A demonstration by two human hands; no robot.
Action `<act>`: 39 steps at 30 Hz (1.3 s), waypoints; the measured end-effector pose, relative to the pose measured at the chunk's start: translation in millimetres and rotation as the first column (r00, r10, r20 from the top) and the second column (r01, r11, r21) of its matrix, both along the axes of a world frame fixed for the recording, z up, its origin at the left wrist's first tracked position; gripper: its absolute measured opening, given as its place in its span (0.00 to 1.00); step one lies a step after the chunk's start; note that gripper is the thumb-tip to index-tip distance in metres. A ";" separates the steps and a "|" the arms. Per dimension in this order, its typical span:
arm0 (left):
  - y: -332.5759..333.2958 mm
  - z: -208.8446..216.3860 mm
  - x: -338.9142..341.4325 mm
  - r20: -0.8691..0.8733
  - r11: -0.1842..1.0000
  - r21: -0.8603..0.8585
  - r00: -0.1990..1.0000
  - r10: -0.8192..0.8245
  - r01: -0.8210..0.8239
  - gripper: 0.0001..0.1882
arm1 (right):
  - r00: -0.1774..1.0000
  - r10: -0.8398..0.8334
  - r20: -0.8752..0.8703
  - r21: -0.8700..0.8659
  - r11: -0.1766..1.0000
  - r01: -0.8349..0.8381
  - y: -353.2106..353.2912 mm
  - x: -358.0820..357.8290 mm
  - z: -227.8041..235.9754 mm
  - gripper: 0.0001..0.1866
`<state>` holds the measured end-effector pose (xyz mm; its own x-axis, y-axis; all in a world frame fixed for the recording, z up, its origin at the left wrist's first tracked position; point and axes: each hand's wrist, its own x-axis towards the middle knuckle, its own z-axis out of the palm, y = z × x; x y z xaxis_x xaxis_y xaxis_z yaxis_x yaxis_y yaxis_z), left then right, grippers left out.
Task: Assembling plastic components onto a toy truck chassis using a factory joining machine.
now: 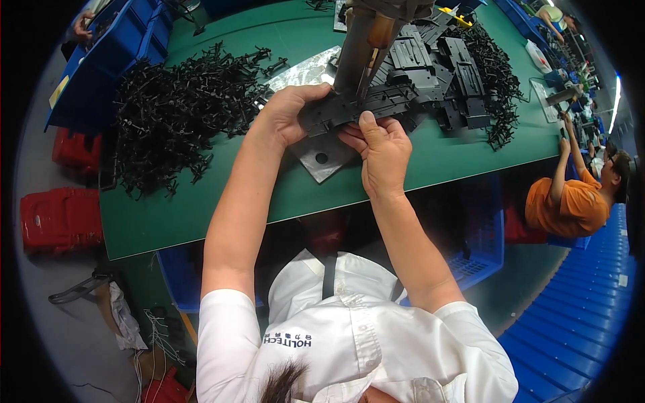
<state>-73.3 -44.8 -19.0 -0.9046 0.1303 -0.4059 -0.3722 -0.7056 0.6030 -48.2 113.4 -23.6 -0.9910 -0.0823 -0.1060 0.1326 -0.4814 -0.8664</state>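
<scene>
A flat black plastic part (329, 113) lies level under the tip of an upright machine head (355, 60), above a metal base plate (321, 160) with a round hole. My left hand (290, 113) grips its left end, thumb on top. My right hand (384, 144) pinches its near edge, thumb up and fingers curled beneath. Just beyond, a pile of similar black plastic parts (463, 80) lies to the right. A large heap of small black pieces (178, 114) spreads to the left of my left hand.
The green table (195, 218) bears another heap of small black pieces (494, 80) at far right. Blue bins (101, 67) stand at the left edge, red stools (62, 218) below them. A blue crate (484, 248) sits under the table. A co-worker in orange (571, 205) works at right.
</scene>
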 end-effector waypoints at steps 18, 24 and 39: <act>9.7 4.8 10.3 -0.040 1.000 0.000 0.999 0.013 -0.013 0.10 | 1.000 0.011 0.025 0.010 1.000 -0.012 9.6 5.7 -3.9 0.11; 24.2 13.5 33.0 -0.087 1.000 0.003 0.996 -0.021 0.022 0.10 | 0.998 0.052 0.032 0.009 0.999 -0.052 26.8 18.9 -7.2 0.09; 77.2 4.5 143.5 -0.005 0.990 0.095 0.994 -0.107 0.107 0.23 | 0.964 0.246 0.098 -0.121 0.965 -0.233 110.6 87.5 -6.5 0.12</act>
<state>70.2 32.4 -14.5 -0.8833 0.2640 -0.3873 -0.4486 -0.7159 0.5351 39.3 224.1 -30.1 -0.9233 -0.3328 -0.1917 0.3479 -0.5130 -0.7847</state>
